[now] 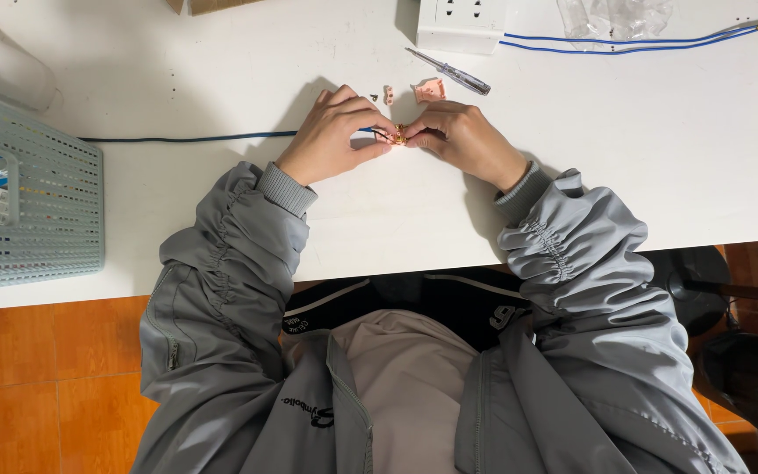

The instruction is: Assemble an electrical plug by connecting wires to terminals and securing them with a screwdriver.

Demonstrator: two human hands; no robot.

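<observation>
**Fingertips pinched on a small brass part at mid-table**

Fingers of both your hands meet on one small brass part point(401, 135), held just above the white table point(642, 158), near its middle.

Going left to right: a pale blue basket point(41, 211) sits at the table's left edge, well apart from your hands. A blue cable point(186, 138) runs along the tabletop from beside the basket to your left hand point(335, 136), so its long axis lies left to right, its end pointing into your grip. Your left hand is closed, thumb and forefinger pinching the part from the left. Your right hand point(467, 140) is closed on it too, pinching from the right. The part is too small to tell which way it points.

Just beyond your knuckles lie small pink pieces point(430, 90) and a dark screw point(374, 97). A screwdriver point(449, 72) lies slantwise, tip up-left, handle down-right. Behind it stands a white socket block point(462, 22), with two blue wires point(642, 39) trailing off right.

Bare tabletop opens to the right of your right hand and between your forearms up to the near edge.
</observation>
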